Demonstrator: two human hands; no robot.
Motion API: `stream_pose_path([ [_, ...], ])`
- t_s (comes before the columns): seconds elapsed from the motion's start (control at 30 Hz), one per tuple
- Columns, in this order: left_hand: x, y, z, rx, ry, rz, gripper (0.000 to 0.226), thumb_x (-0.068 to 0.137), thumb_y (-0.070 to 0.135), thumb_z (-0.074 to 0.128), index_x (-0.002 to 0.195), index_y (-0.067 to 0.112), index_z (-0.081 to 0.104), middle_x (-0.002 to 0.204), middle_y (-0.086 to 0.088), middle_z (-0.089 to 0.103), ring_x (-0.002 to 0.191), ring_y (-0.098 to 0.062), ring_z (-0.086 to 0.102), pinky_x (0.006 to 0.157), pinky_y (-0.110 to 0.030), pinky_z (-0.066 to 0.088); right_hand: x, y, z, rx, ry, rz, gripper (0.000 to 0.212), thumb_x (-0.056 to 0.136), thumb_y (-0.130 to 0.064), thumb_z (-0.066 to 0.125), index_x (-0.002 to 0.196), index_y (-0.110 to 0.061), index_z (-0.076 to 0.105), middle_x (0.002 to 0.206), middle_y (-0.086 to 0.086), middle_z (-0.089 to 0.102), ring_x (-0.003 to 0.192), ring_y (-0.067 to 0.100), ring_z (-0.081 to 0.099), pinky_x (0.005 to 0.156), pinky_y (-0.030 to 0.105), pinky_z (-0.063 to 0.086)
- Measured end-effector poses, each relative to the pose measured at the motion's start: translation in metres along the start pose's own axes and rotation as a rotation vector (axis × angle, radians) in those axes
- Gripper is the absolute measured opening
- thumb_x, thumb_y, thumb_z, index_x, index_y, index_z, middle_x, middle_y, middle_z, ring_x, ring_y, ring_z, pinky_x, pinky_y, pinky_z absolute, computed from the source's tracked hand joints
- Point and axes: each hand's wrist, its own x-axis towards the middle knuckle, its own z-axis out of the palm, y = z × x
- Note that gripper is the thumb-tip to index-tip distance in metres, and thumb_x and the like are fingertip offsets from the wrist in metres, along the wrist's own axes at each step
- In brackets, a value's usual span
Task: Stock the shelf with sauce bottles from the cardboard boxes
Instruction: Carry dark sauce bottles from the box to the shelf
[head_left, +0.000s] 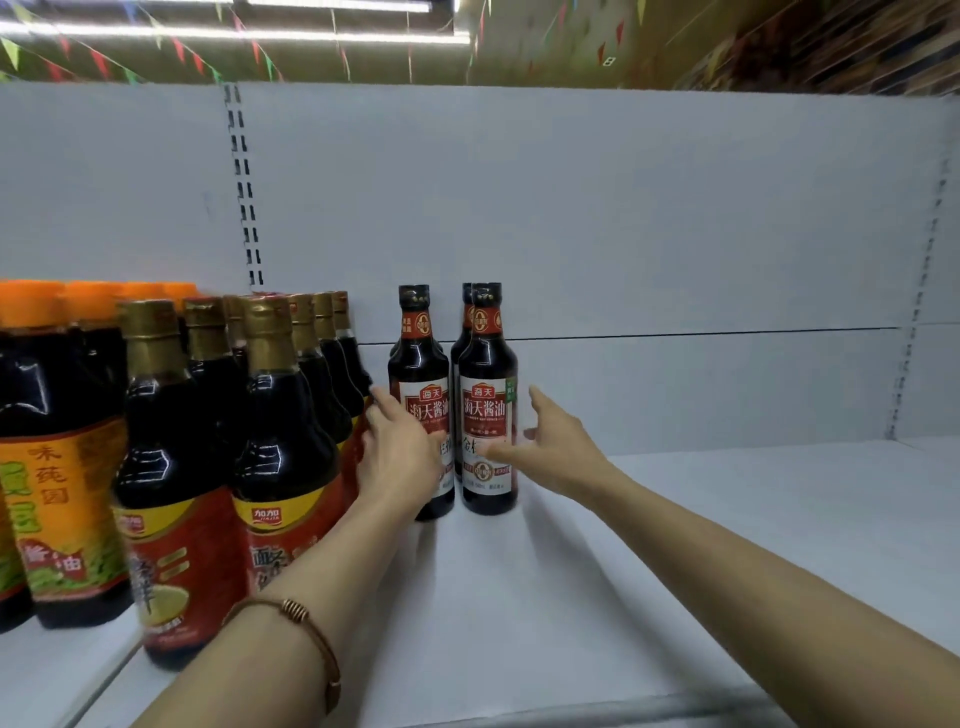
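Observation:
Two dark sauce bottles with red-and-white labels stand upright near the back of the white shelf (649, 545), each with another bottle just behind it. My left hand (400, 457) lies with straight fingers against the left side of the left bottle (422, 374) and covers its lower label. My right hand (553, 441) is spread beside the right bottle (488, 400), with the thumb reaching across the lower label and the fingers pointing up. Neither hand is curled round a bottle. No cardboard box is in view.
Rows of gold-capped sauce bottles (280, 426) with red labels crowd the shelf just left of my left hand. Orange-capped bottles (52, 415) stand further left. The white back panel (623, 218) rises behind. To the right of the two bottles the shelf surface is bare.

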Motion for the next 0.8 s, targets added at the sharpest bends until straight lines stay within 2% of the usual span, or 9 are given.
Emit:
stream_pose_path([
  [0.1, -0.016, -0.001, -0.001, 0.011, 0.012, 0.095, 0.086, 0.094, 0.031, 0.056, 0.152, 0.009, -0.004, 0.156, -0.011, 0.008, 0.141, -0.033, 0.019, 0.112, -0.047, 0.027, -0.023, -0.011, -0.007, 0.015, 0.036, -0.018, 0.063, 0.087, -0.022, 0.072, 0.140, -0.012, 0.040, 0.134, 0.000, 0.052, 0.097, 0.005, 0.047, 0.083, 0.022, 0.040],
  [0.17, -0.034, 0.000, -0.004, -0.005, -0.010, 0.179, 0.077, 0.093, 0.026, 0.056, 0.151, 0.014, 0.007, 0.151, -0.006, 0.014, 0.139, -0.029, 0.021, 0.112, -0.045, 0.027, -0.037, -0.017, -0.010, 0.016, 0.040, -0.033, 0.057, 0.089, -0.025, 0.070, 0.138, -0.015, 0.044, 0.130, -0.005, 0.052, 0.100, 0.006, 0.051, 0.080, 0.020, 0.043],
  [0.23, -0.060, 0.000, -0.012, 0.001, -0.049, 0.280, 0.061, 0.093, 0.025, 0.055, 0.146, 0.017, 0.026, 0.144, -0.005, 0.027, 0.133, -0.024, 0.029, 0.108, -0.041, 0.032, -0.050, -0.023, -0.015, -0.014, 0.030, -0.057, 0.048, 0.089, -0.029, 0.068, 0.132, -0.016, 0.051, 0.127, -0.007, 0.056, 0.104, 0.007, 0.055, 0.077, 0.017, 0.045],
  [0.3, -0.091, -0.005, -0.024, 0.089, -0.051, 0.375, 0.047, 0.094, 0.030, 0.052, 0.138, 0.021, 0.040, 0.139, 0.000, 0.034, 0.127, -0.018, 0.035, 0.101, -0.036, 0.039, -0.064, -0.029, -0.020, -0.023, -0.014, -0.096, 0.042, 0.089, -0.028, 0.068, 0.128, -0.018, 0.056, 0.124, -0.007, 0.059, 0.108, 0.008, 0.057, 0.079, 0.016, 0.046],
  [0.37, -0.120, -0.013, -0.037, 0.198, -0.008, 0.408, 0.042, 0.093, 0.036, 0.051, 0.133, 0.026, 0.046, 0.137, 0.005, 0.034, 0.125, -0.015, 0.036, 0.097, -0.034, 0.041, -0.080, -0.035, -0.022, -0.024, -0.086, -0.170, 0.034, 0.089, -0.024, 0.067, 0.122, -0.022, 0.059, 0.119, -0.009, 0.060, 0.111, 0.007, 0.057, 0.085, 0.016, 0.047],
  [0.43, -0.145, -0.026, -0.045, 0.226, 0.045, 0.363, 0.039, 0.092, 0.038, 0.052, 0.130, 0.027, 0.050, 0.134, 0.006, 0.037, 0.120, -0.015, 0.040, 0.096, -0.034, 0.042, -0.097, -0.040, -0.021, -0.012, -0.180, -0.247, 0.031, 0.089, -0.024, 0.067, 0.119, -0.024, 0.060, 0.116, -0.011, 0.061, 0.112, 0.006, 0.056, 0.091, 0.018, 0.047],
  [0.57, -0.201, -0.044, -0.056, 0.107, 0.137, 0.225, 0.033, 0.089, 0.036, 0.056, 0.119, 0.023, 0.059, 0.119, 0.007, 0.046, 0.113, -0.015, 0.048, 0.096, -0.038, 0.045, -0.133, -0.041, -0.017, 0.068, -0.358, -0.372, 0.029, 0.089, -0.027, 0.067, 0.117, -0.027, 0.061, 0.118, -0.012, 0.061, 0.113, 0.002, 0.055, 0.098, 0.021, 0.046],
  [0.67, -0.253, -0.055, -0.059, 0.071, 0.184, 0.109, 0.028, 0.088, 0.029, 0.061, 0.116, 0.026, 0.060, 0.114, 0.010, 0.051, 0.108, -0.009, 0.051, 0.090, -0.031, 0.044, -0.159, -0.036, -0.006, 0.124, -0.486, -0.434, 0.024, 0.088, -0.032, 0.067, 0.111, -0.032, 0.061, 0.113, -0.016, 0.062, 0.109, 0.001, 0.057, 0.097, 0.027, 0.049],
  [0.8, -0.318, -0.071, -0.076, 0.065, 0.187, -0.073, 0.017, 0.091, 0.031, 0.060, 0.106, 0.037, 0.056, 0.099, 0.023, 0.058, 0.094, 0.004, 0.056, 0.078, -0.020, 0.044, -0.195, -0.040, 0.024, 0.194, -0.675, -0.468, 0.027, 0.090, -0.038, 0.064, 0.116, -0.028, 0.063, 0.110, -0.017, 0.063, 0.105, -0.002, 0.059, 0.095, 0.026, 0.051],
])
